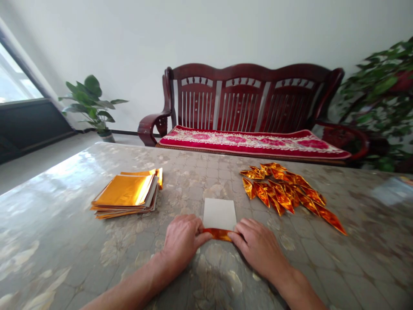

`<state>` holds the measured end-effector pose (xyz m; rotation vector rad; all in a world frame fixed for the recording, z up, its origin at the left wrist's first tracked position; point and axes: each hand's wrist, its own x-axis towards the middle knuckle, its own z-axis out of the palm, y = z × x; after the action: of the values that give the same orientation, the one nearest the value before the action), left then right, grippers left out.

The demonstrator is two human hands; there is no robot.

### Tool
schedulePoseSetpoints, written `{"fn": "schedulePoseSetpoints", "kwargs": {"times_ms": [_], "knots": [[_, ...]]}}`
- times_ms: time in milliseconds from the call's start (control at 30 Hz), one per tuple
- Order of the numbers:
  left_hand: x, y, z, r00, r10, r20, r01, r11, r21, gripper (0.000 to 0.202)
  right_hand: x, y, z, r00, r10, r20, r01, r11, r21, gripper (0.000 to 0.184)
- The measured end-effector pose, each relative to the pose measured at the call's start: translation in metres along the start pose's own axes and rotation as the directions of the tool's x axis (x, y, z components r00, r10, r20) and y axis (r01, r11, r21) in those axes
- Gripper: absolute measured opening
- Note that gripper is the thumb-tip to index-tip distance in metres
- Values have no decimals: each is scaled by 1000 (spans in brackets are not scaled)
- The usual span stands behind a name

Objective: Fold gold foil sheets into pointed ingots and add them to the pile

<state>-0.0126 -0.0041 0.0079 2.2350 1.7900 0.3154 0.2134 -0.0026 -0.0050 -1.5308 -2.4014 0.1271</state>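
A sheet of gold foil paper (220, 213) lies white side up on the table in front of me. Its near edge is turned up into a narrow strip that shows the shiny gold face. My left hand (183, 234) pinches the left end of that strip between thumb and fingers. At the right end, my right hand (256, 243) grips it the same way, thumb on the fold. To the left sits a stack of gold foil paper (124, 191), slightly uneven at the edges. Several folded gold foil pieces (284, 196) with pointed ends are heaped on the right.
The table (129, 267) has a glossy, flower-patterned cover. Behind it stands a dark red wooden bench (238, 103) with a red floral seat cover (251, 142). A potted plant (93, 103) is at back left, a leafy plant (383, 94) at right. A clear plastic bag (392, 190) lies near the right edge.
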Motion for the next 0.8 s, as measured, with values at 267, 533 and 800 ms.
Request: {"fn": "schedulePoseSetpoints", "kwargs": {"times_ms": [267, 533, 800], "knots": [[-1, 0, 5, 999, 37, -26, -38, 999, -39, 23, -3, 5, -2, 999, -36, 40, 34, 999, 40, 32], [-1, 0, 6, 999, 41, -14, -41, 999, 8, 24, -2, 6, 4, 999, -28, 28, 28, 999, -22, 30], [-4, 1, 2, 999, 42, -2, -41, 999, 34, 21, -4, 7, 5, 1000, 0, 17, 0, 999, 32, 32]]}}
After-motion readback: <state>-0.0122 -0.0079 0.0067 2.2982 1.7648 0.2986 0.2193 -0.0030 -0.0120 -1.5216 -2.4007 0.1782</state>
